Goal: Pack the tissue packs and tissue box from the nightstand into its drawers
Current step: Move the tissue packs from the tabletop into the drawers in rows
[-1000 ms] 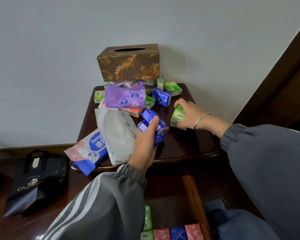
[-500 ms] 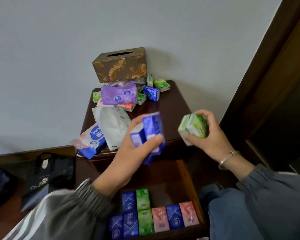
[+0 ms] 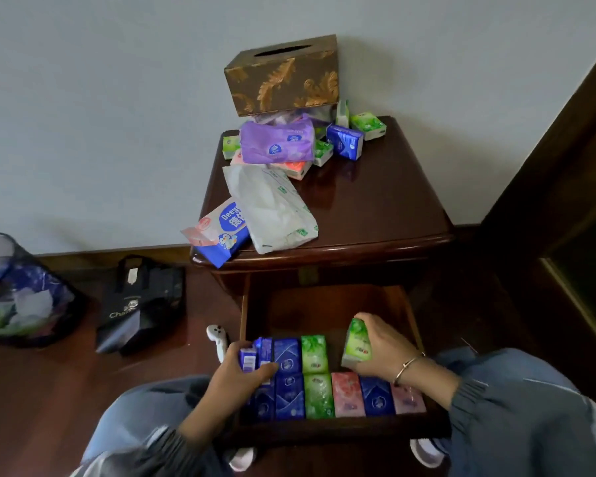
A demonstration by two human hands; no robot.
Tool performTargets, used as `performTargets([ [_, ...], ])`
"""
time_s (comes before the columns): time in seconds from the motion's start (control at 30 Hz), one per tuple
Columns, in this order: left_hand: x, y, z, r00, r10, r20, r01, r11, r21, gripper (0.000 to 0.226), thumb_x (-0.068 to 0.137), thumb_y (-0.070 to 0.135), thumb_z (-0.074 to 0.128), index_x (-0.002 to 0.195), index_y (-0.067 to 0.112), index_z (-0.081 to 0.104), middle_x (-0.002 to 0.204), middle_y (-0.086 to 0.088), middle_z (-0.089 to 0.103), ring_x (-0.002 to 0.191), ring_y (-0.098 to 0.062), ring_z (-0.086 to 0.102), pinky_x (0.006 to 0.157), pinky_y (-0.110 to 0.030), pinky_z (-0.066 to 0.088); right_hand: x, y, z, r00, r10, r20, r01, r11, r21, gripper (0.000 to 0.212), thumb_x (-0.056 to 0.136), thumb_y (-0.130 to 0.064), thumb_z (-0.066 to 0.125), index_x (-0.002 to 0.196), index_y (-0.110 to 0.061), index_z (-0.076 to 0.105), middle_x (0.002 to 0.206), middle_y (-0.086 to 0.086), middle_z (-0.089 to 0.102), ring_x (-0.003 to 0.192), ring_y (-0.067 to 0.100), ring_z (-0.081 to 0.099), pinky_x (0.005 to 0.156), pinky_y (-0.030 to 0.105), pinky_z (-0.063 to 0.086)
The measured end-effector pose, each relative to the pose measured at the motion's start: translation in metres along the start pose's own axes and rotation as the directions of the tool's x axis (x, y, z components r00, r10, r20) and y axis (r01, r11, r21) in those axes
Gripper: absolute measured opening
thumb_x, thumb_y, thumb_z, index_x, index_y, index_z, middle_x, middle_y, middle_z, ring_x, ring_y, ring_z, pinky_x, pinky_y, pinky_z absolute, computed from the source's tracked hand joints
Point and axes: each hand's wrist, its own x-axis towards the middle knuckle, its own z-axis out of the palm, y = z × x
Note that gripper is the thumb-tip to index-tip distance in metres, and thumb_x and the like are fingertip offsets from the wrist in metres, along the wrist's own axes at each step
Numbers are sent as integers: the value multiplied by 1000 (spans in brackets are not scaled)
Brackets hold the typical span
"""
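I'm clutching a green tissue pack [image 3: 356,344] upright in my right grip [image 3: 382,349] over the drawer [image 3: 324,308] gap beside the back row [image 3: 314,352]; left grip [image 3: 236,373] is curling round blue packs [image 3: 255,354] at its left end.

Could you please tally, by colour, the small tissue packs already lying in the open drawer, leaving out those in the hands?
Blue packs: 4 (one partly under the left hand)
Green packs: 2
Pink packs: 2
Total: 8
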Motion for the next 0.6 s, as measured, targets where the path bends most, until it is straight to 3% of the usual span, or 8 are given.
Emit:
performTargets([
  [0.1,14,-1,2,1000,-20,-10,20,1000,8,50,71,33,82,110,27,51,88,8,71,76,-1,68,63,-19,49,28,6,14,1000,-16,-7,15,995,-95,91,62,-58,71,134,-22,30,125,2,45,111,25,50,93,35,44],
  [0.27,25,-6,2,999,-44,10,44,999,7,58,71,36,81,117,27,47,98,5,69,85,-10,69,74,-30,56,55,20,42,993,2,116,23,978,-208,93,62,-53,73,137,-22,28,131,3,42,116,27,49,97,36,43],
  [0.33,27,-5,0,999,-36,-3,36,999,10,59,71,37,80,119,28,46,100,6,68,86,-8,67,70,-26,54,60,24,51,990,14,143,15,981,-195,94,63,-56,72,138,-21,28,133,4,41,117,28,48,98,35,41],
  [0.43,28,-1,-1,999,-36,-10,36,999,-21,59,72,38,79,120,28,45,103,4,67,88,-11,68,74,-31,56,68,26,55,983,1,182,31,985,-172,97,63,-55,73,141,-20,26,135,6,39,122,29,45,101,32,38],
  [0.6,26,4,-2,1000,-21,4,21,998,-61,57,75,36,78,120,31,43,100,7,66,85,-5,66,64,-21,52,74,18,50,915,33,402,-33,999,-8,110,63,-61,73,148,-28,13,155,6,18,142,26,19,113,35,22],
])
